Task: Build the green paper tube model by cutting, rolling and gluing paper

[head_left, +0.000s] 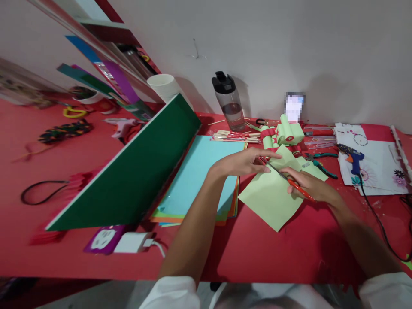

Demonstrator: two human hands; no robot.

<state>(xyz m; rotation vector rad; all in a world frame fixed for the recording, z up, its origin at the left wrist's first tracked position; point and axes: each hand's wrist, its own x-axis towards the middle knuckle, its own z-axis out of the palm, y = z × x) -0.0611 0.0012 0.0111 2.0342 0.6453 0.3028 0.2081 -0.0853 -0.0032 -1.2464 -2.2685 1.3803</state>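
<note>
My right hand point(302, 184) is closed around the handle of red-handled scissors point(301, 189), seen nearly edge-on. Their long metal blades point left over a light green paper sheet point(273, 204), towards my left hand. At the sheet's upper left, my left hand point(249, 162) grips the paper, forefinger stretched across it and thumb lower down; its other fingers are partly hidden. The blade tip lies between that forefinger and thumb. Part of the sheet's upper edge stands up beside the forefinger. Just behind it are rolled light green paper pieces point(285, 131) with red bands.
A stack of coloured paper point(199, 171) lies left, beside a leaning green board point(135, 171). Behind stand a bottle point(230, 105) and a phone point(293, 107). Teal-handled pliers point(325, 165) and a blue glue gun point(355, 161) lie right, its cord trailing forward. A white charger point(131, 242) sits front left.
</note>
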